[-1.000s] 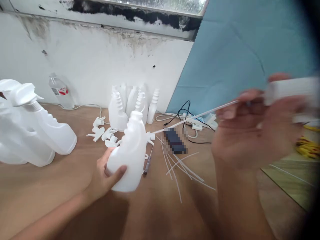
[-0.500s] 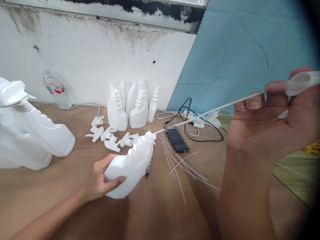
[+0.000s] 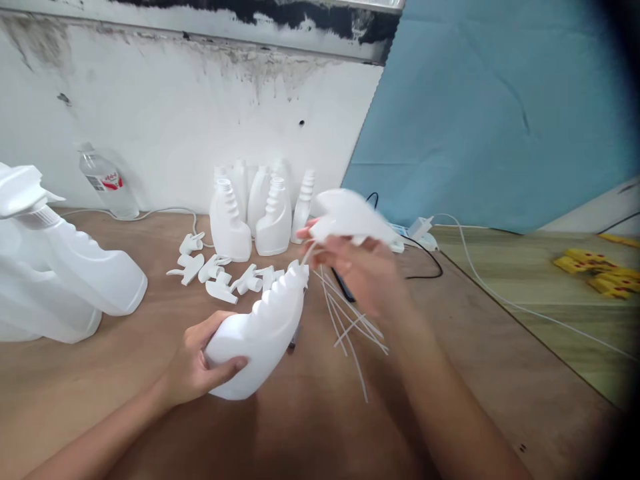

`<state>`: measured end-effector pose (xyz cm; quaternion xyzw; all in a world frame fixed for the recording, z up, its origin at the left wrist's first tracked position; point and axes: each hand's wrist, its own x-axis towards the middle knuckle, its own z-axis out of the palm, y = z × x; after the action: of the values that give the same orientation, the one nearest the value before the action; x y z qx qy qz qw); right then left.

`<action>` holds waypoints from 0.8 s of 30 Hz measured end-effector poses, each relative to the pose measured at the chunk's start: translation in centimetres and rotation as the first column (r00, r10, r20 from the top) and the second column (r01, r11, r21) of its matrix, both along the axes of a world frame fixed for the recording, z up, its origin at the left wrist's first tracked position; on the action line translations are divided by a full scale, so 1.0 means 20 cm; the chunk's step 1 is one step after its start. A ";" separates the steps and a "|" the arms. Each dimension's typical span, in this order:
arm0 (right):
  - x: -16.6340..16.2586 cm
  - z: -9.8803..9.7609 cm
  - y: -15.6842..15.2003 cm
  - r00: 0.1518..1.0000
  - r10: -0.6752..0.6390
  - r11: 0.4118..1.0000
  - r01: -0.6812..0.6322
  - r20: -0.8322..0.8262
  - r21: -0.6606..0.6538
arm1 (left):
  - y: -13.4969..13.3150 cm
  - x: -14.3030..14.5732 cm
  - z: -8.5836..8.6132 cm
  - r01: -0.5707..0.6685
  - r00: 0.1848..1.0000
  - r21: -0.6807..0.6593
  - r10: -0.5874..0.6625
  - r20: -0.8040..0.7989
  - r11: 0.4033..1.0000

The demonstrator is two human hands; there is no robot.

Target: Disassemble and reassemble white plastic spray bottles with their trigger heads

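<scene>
My left hand (image 3: 210, 360) is closed around the lower body of a white plastic spray bottle (image 3: 260, 340), which leans to the right with its neck up. Blurred by motion, my right hand (image 3: 360, 267) grips a white trigger spray head (image 3: 353, 217) just above and to the right of the bottle's mouth. From the spray head a thin white dip tube (image 3: 309, 252) runs down into the neck. Beside the bottle, several loose white tubes (image 3: 350, 327) lie crossed on the wooden table. Part of a dark phone (image 3: 344, 285) shows behind my right hand.
Several uncapped white bottles (image 3: 230, 227) stand against the wall, with loose spray heads (image 3: 193, 267) in front. Bottles fitted with spray heads (image 3: 100, 267) stand at left, near a clear drink bottle (image 3: 110, 183). A power strip (image 3: 400, 237) and cables lie at back right; yellow objects (image 3: 595, 267) lie beyond the table edge.
My right hand has swung left and inward with the spray head, bringing it close to the bottle's mouth. Much more of the tube is inside the bottle. My left hand stays nearly still.
</scene>
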<state>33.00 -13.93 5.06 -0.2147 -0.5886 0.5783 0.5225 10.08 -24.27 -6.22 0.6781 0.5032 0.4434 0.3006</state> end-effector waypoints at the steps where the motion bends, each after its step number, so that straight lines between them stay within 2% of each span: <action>1: -0.04 -0.03 -0.01 0.995 0.091 0.995 -0.089 0.046 -0.044 | 0.00 0.00 0.00 -0.011 1.000 -0.009 0.011 0.008 1.000; 3: -0.09 -0.08 -0.04 0.967 0.240 0.965 -0.227 0.088 -0.134 | 0.00 0.00 0.01 -0.035 0.999 -0.031 0.036 0.026 0.999; 5: -0.12 -0.12 -0.05 0.945 0.320 0.935 -0.302 0.073 -0.188 | 0.00 0.00 0.01 -0.050 0.997 -0.055 0.053 0.055 0.997; 11: -0.13 -0.15 -0.03 0.954 0.300 0.942 -0.298 -0.011 -0.155 | -0.01 0.01 0.01 -0.030 0.987 -0.157 0.054 0.152 0.987; 15: -0.12 -0.14 -0.02 0.941 0.332 0.930 -0.317 0.059 -0.185 | -0.02 0.02 -0.01 -0.011 0.988 -0.160 0.036 0.153 0.987; 20: -0.14 -0.15 -0.05 0.950 0.254 0.961 -0.229 0.179 -0.153 | -0.02 0.04 -0.04 0.025 0.986 -0.196 0.009 0.166 0.980; 22: -0.15 -0.16 -0.06 0.959 0.252 0.961 -0.231 0.133 -0.150 | -0.02 0.04 -0.04 0.018 0.986 -0.222 0.019 0.165 0.975; 24: -0.16 -0.16 -0.06 0.947 0.319 0.932 -0.307 0.034 -0.192 | -0.02 0.05 -0.03 0.013 0.987 -0.237 0.026 0.161 0.971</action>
<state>29.73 -15.17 1.91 -0.1842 -0.5757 0.6990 0.3821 11.00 -24.62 -6.84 0.5970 0.5284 0.4352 0.4182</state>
